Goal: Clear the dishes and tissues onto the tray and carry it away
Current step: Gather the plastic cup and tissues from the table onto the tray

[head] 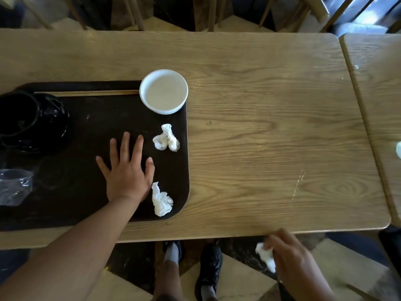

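A dark brown tray [86,131] lies on the left half of the wooden table [271,137]. On it are a white bowl [163,91] at the far right corner, chopsticks [86,92] along the far edge, a black bowl [32,122] at the left, a clear plastic cup [14,186], and two crumpled tissues [166,139] [161,199] near the right edge. My left hand [127,168] rests flat on the tray with fingers spread, between the two tissues. My right hand [290,255] is below the table's near edge, closed on a white tissue [265,255].
A second table [377,94] adjoins on the right, with a small white object [398,149] at the frame edge. Chair legs stand beyond the far edge. My feet in black shoes [209,270] are on the floor below.
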`<state>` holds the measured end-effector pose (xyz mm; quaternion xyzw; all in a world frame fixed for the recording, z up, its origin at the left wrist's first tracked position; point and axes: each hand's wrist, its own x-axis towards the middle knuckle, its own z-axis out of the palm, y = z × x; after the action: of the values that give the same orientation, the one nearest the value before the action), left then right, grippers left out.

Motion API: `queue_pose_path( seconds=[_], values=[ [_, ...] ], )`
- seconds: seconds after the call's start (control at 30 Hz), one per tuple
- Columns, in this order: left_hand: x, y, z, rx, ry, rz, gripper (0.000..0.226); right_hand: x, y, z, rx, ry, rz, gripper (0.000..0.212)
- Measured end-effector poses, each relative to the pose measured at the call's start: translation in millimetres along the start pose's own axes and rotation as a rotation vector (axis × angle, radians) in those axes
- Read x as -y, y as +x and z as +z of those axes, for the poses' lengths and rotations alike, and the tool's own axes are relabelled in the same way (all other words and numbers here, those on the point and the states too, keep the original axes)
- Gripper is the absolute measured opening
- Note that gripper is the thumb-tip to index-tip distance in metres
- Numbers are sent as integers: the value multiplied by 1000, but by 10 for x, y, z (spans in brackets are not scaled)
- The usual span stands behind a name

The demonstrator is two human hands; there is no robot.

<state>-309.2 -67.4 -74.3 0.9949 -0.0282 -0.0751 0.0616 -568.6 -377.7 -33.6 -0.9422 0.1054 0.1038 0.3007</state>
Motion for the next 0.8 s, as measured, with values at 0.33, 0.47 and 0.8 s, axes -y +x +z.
queue_pose_path(
  seconds=[0.33,0.47,0.8],
  values=[
    [0,1,12,2,18,-5,61,-273,1061,-753,-275,-114,186,20],
    [4,2,12,-4,14,-2,61,-420,1580,-947,-318,-173,301,24],
    [16,4,19,-6,5,6,61,-175,835,-545,76,-217,251,24]
  ],
)
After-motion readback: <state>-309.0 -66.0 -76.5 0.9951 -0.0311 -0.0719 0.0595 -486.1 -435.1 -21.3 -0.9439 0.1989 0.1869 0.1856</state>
